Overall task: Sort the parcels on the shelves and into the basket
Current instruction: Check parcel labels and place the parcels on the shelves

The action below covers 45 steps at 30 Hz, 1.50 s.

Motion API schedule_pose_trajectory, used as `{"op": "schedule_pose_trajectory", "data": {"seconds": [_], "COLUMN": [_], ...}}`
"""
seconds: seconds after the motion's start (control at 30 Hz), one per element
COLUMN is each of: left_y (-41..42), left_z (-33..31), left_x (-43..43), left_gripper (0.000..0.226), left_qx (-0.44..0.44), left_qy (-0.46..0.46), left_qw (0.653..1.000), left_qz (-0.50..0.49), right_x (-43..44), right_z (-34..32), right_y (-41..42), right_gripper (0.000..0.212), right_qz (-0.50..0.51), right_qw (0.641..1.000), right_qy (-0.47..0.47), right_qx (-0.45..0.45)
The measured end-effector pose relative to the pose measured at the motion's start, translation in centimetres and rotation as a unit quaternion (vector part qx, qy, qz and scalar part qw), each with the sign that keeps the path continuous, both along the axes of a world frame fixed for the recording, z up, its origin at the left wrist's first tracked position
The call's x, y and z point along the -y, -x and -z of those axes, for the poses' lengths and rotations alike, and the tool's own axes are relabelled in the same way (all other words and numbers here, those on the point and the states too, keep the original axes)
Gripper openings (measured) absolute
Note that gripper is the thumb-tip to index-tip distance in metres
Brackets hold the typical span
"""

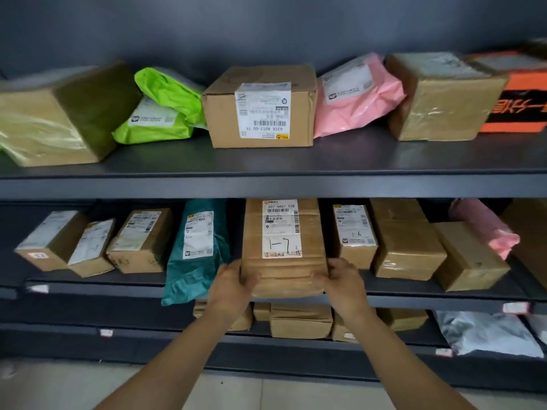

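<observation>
Centre of frame, middle dark metal shelf [414,294]: long flat brown cardboard parcel [282,273] with a white shipping label hand-marked "1-7". It lies lengthwise, far end tucked under the upper dark shelf [266,184], near end sticking out past the middle shelf's front lip. Cannot tell if its weight sits on the shelf or in the hands.

Left hand [233,284] grips the parcel's near left corner, fingers curled round the edge. Right hand [340,281] grips the near right corner likewise. Hands are apart, the parcel's width between them.

Just left of the parcel, a teal plastic mailer bag [195,255] droops over the shelf lip, touching or nearly touching the left hand. Just right, a small brown carton [355,238] with a white label.

Upper shelf, centre: squarish brown cardboard box [260,108], lime-green bag [165,108] to its left, pink bag [355,96] to its right.

Lower centre: tan cartons [300,321] on the bottom shelf; a pale grey bag [485,332] at lower right.
</observation>
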<state>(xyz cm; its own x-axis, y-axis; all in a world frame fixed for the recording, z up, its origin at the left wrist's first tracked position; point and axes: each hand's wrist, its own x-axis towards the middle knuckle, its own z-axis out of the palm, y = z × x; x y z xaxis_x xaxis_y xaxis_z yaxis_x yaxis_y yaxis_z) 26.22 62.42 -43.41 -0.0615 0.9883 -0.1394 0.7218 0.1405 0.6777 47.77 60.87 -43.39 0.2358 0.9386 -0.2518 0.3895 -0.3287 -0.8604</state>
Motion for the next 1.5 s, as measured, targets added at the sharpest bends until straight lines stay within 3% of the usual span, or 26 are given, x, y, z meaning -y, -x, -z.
{"op": "schedule_pose_trajectory", "data": {"seconds": [0.07,0.2,0.3,0.4,0.47,0.53,0.63,0.73,0.87,0.93,1.17,1.37,1.5], "left_y": [0.2,0.6,0.3,-0.9,-1.8,-2.7,-3.5,-3.4,-3.0,-2.5,-1.7,-0.5,-1.5], "left_z": [0.0,-0.5,-1.4,-1.9,-1.1,-0.5,0.4,1.1,1.3,1.4,1.7,1.2,0.6], "left_x": [0.4,0.5,1.3,1.9,1.3,0.5,-0.8,-1.9,-3.0,-3.4,-3.6,-3.7,-3.1], "left_gripper": [0.026,0.031,0.055,0.057,0.051,0.050,0.056,0.047,0.050,0.052,0.049,0.049,0.049], "left_qx": [0.003,0.003,-0.063,-0.263,-0.311,-0.330,-0.346,-0.350,-0.351,-0.354,-0.360,-0.368,-0.330], "left_qy": [-0.017,-0.012,-0.045,-0.233,-0.329,-0.338,-0.294,-0.287,-0.266,-0.261,-0.282,-0.253,-0.305], "left_qw": [1.000,0.999,0.995,0.935,0.877,0.855,0.868,0.874,0.883,0.884,0.875,0.880,0.875], "left_qz": [-0.014,-0.043,-0.055,0.052,0.160,0.213,0.202,0.178,0.162,0.160,0.161,0.159,0.178], "right_x": [0.0,-0.5,-1.0,-1.0,-0.8,-0.8,-1.6,-3.5,-4.7,-4.6,-3.2,-2.5,-2.1], "right_z": [0.0,0.1,0.2,-0.1,0.2,0.5,0.6,1.0,2.3,2.9,2.9,2.4,1.2], "right_y": [0.4,1.5,2.9,3.9,3.9,3.1,0.4,-2.5,-4.9,-5.3,-2.1,0.7,0.1], "right_gripper": [0.023,0.033,0.046,0.040,0.037,0.047,0.057,0.059,0.071,0.072,0.067,0.067,0.070], "right_qz": [-0.005,-0.027,-0.055,-0.073,-0.070,-0.055,0.003,0.048,-0.049,-0.072,-0.104,-0.174,-0.207], "right_qw": [1.000,0.999,0.998,0.997,0.995,0.996,0.979,0.930,0.906,0.901,0.909,0.916,0.918], "right_qy": [-0.010,-0.018,-0.020,-0.023,-0.034,-0.066,-0.154,-0.213,-0.060,-0.036,-0.122,-0.122,-0.134], "right_qx": [0.008,-0.009,-0.009,-0.031,-0.062,-0.026,0.136,0.295,0.417,0.426,0.384,0.341,0.312]}}
